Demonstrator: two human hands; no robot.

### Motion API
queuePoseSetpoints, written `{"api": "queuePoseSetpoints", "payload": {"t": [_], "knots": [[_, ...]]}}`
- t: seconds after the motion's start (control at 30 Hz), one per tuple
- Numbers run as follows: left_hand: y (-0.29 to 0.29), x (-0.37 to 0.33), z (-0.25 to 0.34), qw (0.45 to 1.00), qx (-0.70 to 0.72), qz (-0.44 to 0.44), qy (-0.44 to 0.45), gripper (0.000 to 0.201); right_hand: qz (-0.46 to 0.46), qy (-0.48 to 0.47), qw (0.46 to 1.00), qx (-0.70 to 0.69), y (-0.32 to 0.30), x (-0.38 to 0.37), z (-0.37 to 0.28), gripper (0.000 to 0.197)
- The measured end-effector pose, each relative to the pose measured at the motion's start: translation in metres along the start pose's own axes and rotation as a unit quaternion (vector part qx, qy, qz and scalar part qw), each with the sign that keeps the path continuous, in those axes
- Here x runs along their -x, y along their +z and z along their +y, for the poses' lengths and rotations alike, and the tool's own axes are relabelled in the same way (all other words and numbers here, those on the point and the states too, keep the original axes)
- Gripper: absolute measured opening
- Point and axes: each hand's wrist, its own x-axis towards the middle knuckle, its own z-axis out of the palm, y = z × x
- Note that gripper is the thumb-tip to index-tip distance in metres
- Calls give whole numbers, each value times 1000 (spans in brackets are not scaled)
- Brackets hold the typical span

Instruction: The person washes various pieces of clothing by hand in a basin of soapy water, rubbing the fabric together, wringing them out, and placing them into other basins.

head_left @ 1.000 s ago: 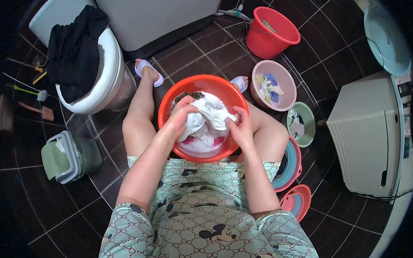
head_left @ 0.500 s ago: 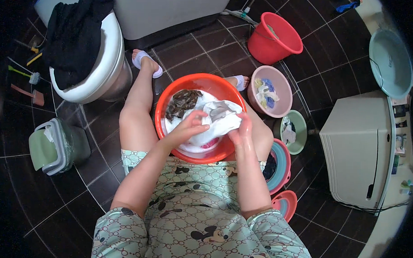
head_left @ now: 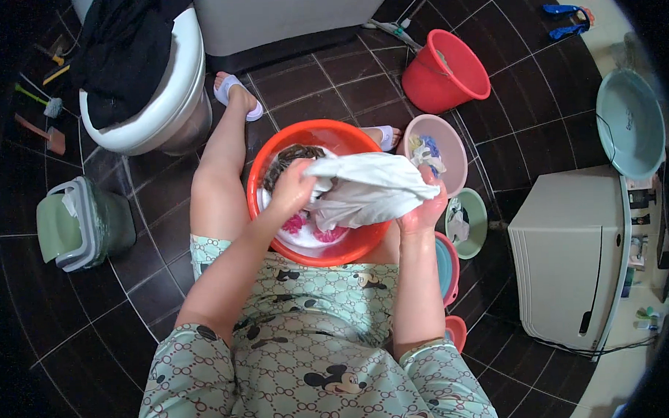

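Observation:
A wet white cloth garment point(head_left: 374, 185) is stretched between my two hands above the orange basin point(head_left: 352, 137), which stands between my legs. My left hand point(head_left: 295, 184) grips its left end, fingers closed. At the right end my right hand point(head_left: 425, 207) holds the cloth, palm turned up and fingers partly hidden by it. In the basin, a dark brown patterned cloth point(head_left: 280, 167) lies at the far left. White suds and bright pink cloth point(head_left: 329, 233) show below the garment.
Right of the basin stand a red bucket point(head_left: 448, 76), a pink basin point(head_left: 458, 149) and a green basin point(head_left: 477, 237), both holding clothes. A white toilet point(head_left: 189, 63) draped with black cloth point(head_left: 127, 61) and a green bin point(head_left: 103, 221) are at left. A beige cabinet point(head_left: 561, 253) stands far right.
The bunched white garment has been spread out wide. My right hand has moved right and my left hand slightly left and farther away, uncovering more of the pink cloth.

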Motion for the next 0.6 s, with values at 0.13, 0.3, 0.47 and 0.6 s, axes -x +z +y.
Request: {"api": "queuePoseSetpoints", "payload": {"t": [0.13, 0.3, 0.47, 0.6], "knots": [[-21, -13, 32, 989, 126, -49, -63, 35, 82, -1, 983, 166, -63, -5, 0, 10], [-19, -20, 37, 932, 298, -34, -205, 36, 88, -129, 684, 713, -78, 6, 46, 23], [-10, -28, 91, 844, 436, -26, -313, 33, 99, 34, 813, 573, -67, 16, 92, 46], [-11, -40, 90, 783, 530, -51, -321, 38, 109, 95, 804, 577, -61, 15, 99, 41]]}}
